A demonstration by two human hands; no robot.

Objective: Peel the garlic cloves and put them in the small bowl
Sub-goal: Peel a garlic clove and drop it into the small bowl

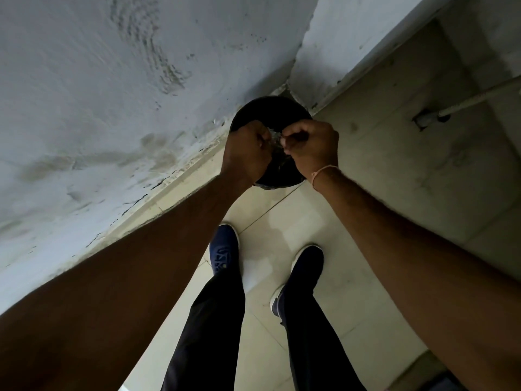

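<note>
I stand over a round black bin (270,111) that sits on the floor in the corner of two walls. Both hands are held together above its mouth. My left hand (248,148) and my right hand (310,145) are closed, fingertips meeting on a small pale, papery bit of garlic skin (275,135) between them. I cannot tell whether a clove is inside either fist. A thin thread band circles my right wrist. No small bowl is in view.
A stained grey wall (98,108) runs along the left. Pale floor tiles (366,165) spread to the right, with a pipe (476,100) low on the far wall. My two blue shoes (225,246) stand just behind the bin.
</note>
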